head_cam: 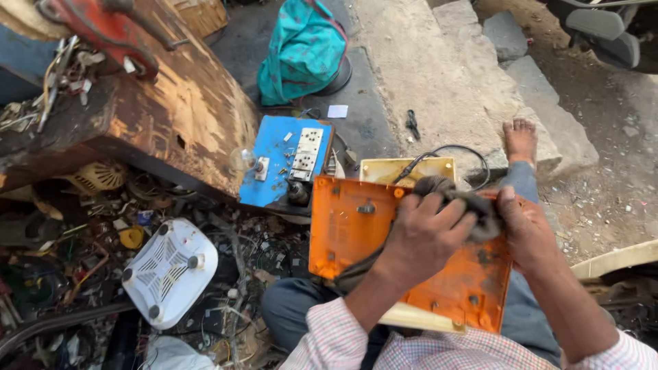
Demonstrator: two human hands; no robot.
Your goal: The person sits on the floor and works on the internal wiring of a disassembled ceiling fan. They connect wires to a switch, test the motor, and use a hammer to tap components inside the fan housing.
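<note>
the person sits on the ground with an orange plastic panel (356,226) lying across the lap, its far edge toward a cream-coloured casing (384,170) just beyond it. the left hand (419,236) is pressed down on a dark grey rag (473,205) in the middle of the panel, fingers curled together and clamped on the cloth. the right hand (524,229) sits at the panel's right edge, thumb up on top and fingers wrapped around the side, touching the same rag; how tight that grip is can't really be told from this angle. the panel looks grimy on the near right corner, with dark smudges.

a black cable (445,154) loops behind the casing onto the concrete slab (439,82). just beside the panel's far left corner there's a blue board (274,151) with a white socket plate (306,154) on it. well off to the left, on a heap of scrap wires, lies a white vented cover (168,270). a rusty wooden block (178,109) sits above that, and a teal cloth bag (301,48) is at the far edge of the ground. the person's bare foot (521,140) rests on the slab to the right.
</note>
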